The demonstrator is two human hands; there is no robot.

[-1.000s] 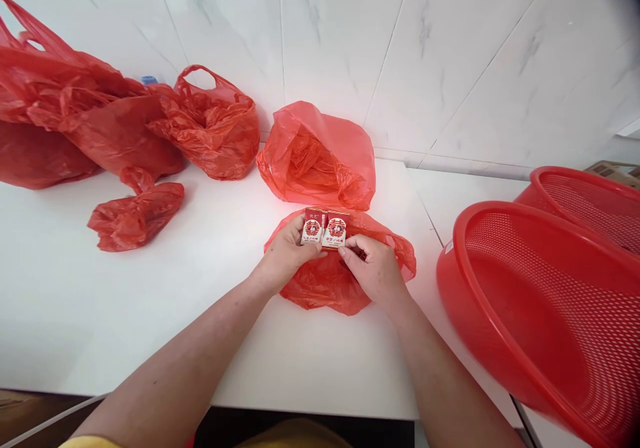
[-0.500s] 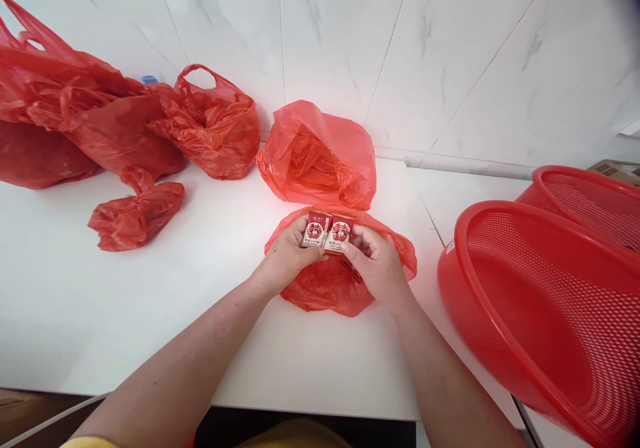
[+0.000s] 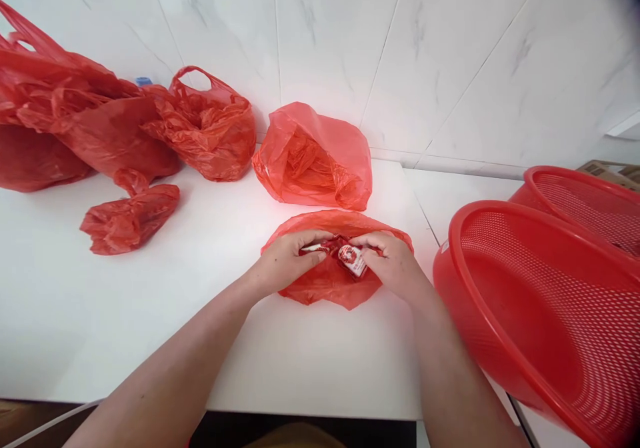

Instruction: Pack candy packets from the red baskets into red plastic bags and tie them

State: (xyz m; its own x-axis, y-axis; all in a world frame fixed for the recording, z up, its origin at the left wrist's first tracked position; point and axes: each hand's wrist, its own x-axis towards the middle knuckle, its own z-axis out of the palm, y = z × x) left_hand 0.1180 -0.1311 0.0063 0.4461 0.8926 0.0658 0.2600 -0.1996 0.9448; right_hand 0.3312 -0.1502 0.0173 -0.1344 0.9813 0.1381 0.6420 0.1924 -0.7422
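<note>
Both hands are over an open red plastic bag lying on the white tabletop. My left hand is closed on a small red-and-white packet, which shows mostly its edge. Between my right hand's thumb and fingers is a second small packet, tilted, with a round red emblem on its white front. The two packets are apart at the mouth of the bag. Dark red material shows between them, too covered to tell. Some of the fingers are hidden.
Behind my hands stands another open red bag against the tiled wall. Several filled red bags and a small knotted bag stand at the left. Two red mesh baskets take up the right side.
The two packets, held side by side with fronts up, are now separated and tilted, down in the bag. My hands have lowered and spread slightly; the view has shifted a little.
</note>
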